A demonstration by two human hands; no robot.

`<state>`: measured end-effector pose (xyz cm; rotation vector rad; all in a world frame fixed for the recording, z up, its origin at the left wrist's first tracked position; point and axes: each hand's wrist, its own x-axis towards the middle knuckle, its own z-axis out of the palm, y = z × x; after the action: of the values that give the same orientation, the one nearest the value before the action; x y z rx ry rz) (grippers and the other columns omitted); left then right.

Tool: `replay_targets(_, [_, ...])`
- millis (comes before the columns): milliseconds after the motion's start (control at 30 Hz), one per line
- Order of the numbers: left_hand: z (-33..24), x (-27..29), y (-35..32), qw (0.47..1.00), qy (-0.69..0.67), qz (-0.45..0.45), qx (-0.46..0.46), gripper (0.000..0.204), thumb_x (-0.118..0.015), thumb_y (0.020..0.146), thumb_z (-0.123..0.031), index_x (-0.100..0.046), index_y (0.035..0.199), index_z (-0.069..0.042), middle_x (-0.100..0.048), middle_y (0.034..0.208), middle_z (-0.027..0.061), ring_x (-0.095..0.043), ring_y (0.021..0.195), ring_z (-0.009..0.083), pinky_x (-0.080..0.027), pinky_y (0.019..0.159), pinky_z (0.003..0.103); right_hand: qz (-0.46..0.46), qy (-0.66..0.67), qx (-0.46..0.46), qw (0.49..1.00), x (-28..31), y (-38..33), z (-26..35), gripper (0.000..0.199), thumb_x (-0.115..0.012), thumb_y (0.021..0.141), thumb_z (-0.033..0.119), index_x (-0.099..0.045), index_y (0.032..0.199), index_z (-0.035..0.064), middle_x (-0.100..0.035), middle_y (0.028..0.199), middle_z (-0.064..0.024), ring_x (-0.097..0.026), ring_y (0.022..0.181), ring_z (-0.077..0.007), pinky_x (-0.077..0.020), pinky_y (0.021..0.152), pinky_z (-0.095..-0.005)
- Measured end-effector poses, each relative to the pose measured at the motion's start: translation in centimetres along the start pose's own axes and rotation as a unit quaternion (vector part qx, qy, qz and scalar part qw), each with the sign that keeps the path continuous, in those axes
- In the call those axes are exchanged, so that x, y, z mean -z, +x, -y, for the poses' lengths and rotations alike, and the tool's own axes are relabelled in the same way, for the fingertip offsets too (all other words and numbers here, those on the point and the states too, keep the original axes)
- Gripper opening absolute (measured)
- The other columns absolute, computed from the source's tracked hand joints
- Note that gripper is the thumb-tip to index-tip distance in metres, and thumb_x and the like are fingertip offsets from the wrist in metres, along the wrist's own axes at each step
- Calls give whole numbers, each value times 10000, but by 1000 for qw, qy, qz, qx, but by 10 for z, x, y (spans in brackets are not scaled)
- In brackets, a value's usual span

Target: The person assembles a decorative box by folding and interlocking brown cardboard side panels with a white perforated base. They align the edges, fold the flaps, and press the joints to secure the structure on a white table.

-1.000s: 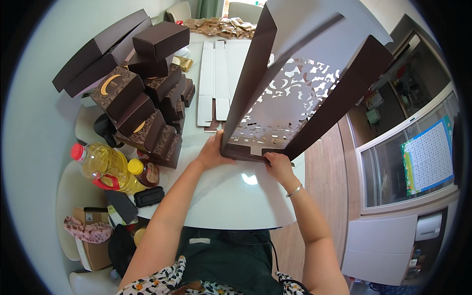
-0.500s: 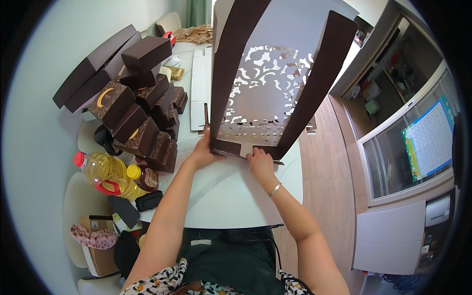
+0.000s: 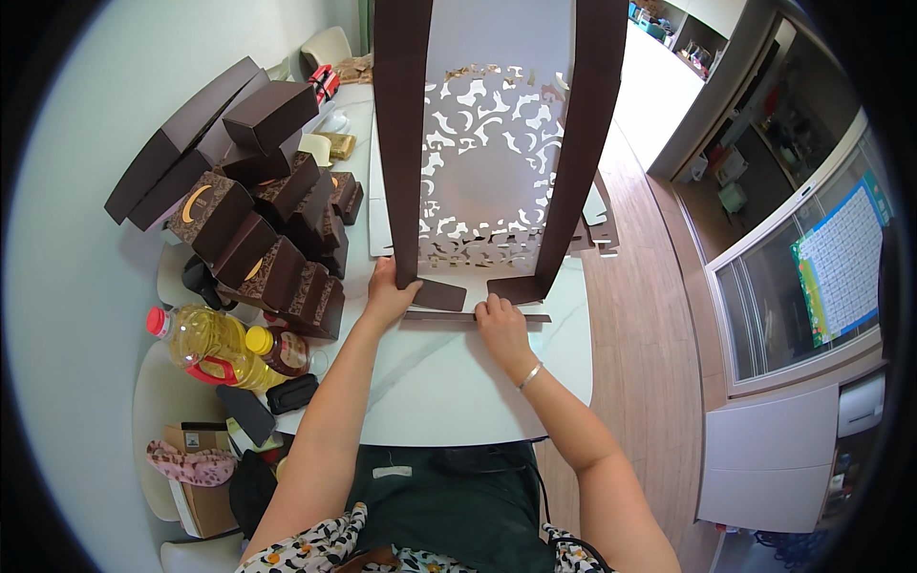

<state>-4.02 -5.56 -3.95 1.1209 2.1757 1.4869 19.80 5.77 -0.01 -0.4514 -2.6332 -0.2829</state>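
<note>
Two hands, left hand (image 3: 387, 298), right hand (image 3: 499, 329), one upright brown carton (image 3: 497, 143)

A white marbled bench (image 3: 449, 382) is carrying a heap of dark brown boxes (image 3: 272, 239) along its left side. Flat white card sheets (image 3: 380, 205) are lying further back. The tall brown and white cut-out box (image 3: 497, 143) is standing on its near end in the middle, tabs resting on the surface.

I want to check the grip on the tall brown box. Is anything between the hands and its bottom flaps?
Nothing visible. The left hand grips the brown box at its lower left corner, and the right hand presses directly on the bottom flaps over the white table.
</note>
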Motion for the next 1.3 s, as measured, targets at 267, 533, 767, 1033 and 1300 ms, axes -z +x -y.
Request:
replay_targets(267, [-41,9,-11,995,71,43,-60,1148,-994,431,-324,-430,1416,-155,-552,1194,128,-556,1142,348,-485,950,446,-35,68,14,997,8,-11,-14,99,-634,753,89,-571,825,65,-519,791,-65,-563,762,-223,-510,690,-348])
replay_targets(533, [-37,17,-10,993,30,88,-71,1159,-995,443,-315,-393,1421,-154,-542,1290,144,-528,1218,370,-473,1002,440,-30,65,24,997,5,-12,-15,119,-644,752,63,-589,857,66,-534,815,-73,-560,784,-239,-501,714,-357])
replay_targets(767, [-47,17,-16,991,66,40,-106,943,-975,519,-325,-450,1270,-106,-578,1170,156,-581,1101,371,-498,934,458,-23,80,56,995,8,-9,-16,122,-636,772,52,-588,883,69,-553,847,-68,-565,800,-245,-501,742,-366])
replay_targets(1033, [-48,15,-18,992,66,32,-104,946,-973,522,-354,-448,1268,-102,-582,1150,154,-574,1100,376,-491,927,462,53,98,68,991,11,-5,-24,129,-631,777,42,-598,896,81,-567,878,-69,-571,817,-240,-508,706,-354])
replay_targets(1300, [-41,13,-19,979,166,3,-120,932,-952,526,-432,-456,1247,-109,-586,1131,135,-563,1084,360,-440,946,467,48,92,89,991,16,1,-24,92,-636,779,82,-567,840,89,-524,828,-57,-552,795,-209,-508,672,-318])
